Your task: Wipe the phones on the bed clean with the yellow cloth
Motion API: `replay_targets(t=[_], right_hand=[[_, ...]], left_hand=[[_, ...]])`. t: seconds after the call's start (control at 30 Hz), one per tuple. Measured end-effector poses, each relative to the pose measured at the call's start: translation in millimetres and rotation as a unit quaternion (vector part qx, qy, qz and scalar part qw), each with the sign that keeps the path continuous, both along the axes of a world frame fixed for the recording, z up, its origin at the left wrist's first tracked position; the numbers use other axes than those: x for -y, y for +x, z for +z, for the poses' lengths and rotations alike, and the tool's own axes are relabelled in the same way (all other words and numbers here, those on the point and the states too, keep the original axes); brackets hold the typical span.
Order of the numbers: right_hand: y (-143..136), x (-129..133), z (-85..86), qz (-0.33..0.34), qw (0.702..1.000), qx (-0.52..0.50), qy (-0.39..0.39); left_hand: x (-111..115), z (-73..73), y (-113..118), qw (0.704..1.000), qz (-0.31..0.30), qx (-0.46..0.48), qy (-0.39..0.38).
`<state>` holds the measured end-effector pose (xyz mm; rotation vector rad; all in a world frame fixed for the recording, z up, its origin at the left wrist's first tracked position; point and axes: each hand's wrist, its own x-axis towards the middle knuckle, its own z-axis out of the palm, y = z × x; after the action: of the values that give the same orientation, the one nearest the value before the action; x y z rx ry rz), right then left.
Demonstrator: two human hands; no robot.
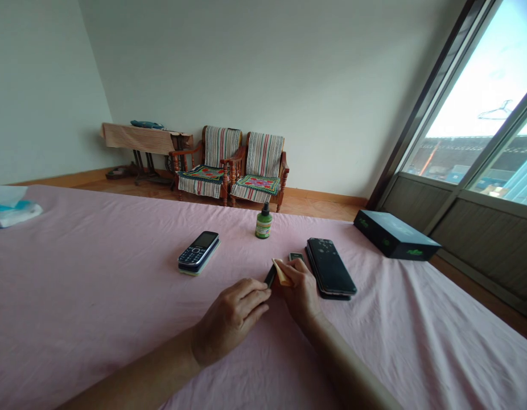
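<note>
My left hand (234, 316) pinches a small dark flat object (270, 277) between thumb and fingers; what it is exactly I cannot make out. My right hand (300, 287) is closed on a yellowish cloth (281, 273), held close beside the dark object. Just beyond my right hand lies another small dark item (296, 257), partly hidden by the fingers. To the right, a large black smartphone (330, 266) rests on top of another dark flat device. On the left, a keypad phone (199, 249) lies on a stack. A green spray bottle (264, 221) with a black top stands upright farther back.
A pink sheet (118, 273) covers the surface. A black box (395, 234) lies at the back right, and a tissue pack (13, 210) at the far left. Beyond are two wooden chairs (257, 162) and a cloth-covered table (138, 138).
</note>
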<state>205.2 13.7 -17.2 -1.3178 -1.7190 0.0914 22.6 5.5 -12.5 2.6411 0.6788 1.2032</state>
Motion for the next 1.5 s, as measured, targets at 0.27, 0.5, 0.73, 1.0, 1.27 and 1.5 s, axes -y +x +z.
replay_targets(t=[0.27, 0.5, 0.73, 1.0, 1.27, 1.5], right_hand=[[-19, 31, 5.1, 0.078, 0.996, -0.021, -0.025], [-18, 34, 4.6, 0.088, 0.996, -0.018, -0.014], [-24, 46, 9.1, 0.129, 0.991, 0.01, 0.015], [-33, 48, 7.7, 0.182, 0.983, 0.003, -0.014], [-17, 38, 9.5, 0.077, 0.99, -0.101, -0.053], [-9, 31, 4.4, 0.029, 0.986, -0.117, -0.119]], left_hand=[[-2, 6.5, 0, 0.994, -0.009, 0.05, -0.096], [-12, 7.3, -2, 0.986, -0.051, 0.019, -0.157], [-17, 6.4, -5, 0.983, -0.085, 0.018, -0.163], [-20, 8.8, -6, 0.985, -0.06, 0.019, -0.161], [-18, 6.7, -7, 0.984, -0.054, 0.007, -0.171], [-16, 4.8, -7, 0.989, -0.059, -0.025, -0.136]])
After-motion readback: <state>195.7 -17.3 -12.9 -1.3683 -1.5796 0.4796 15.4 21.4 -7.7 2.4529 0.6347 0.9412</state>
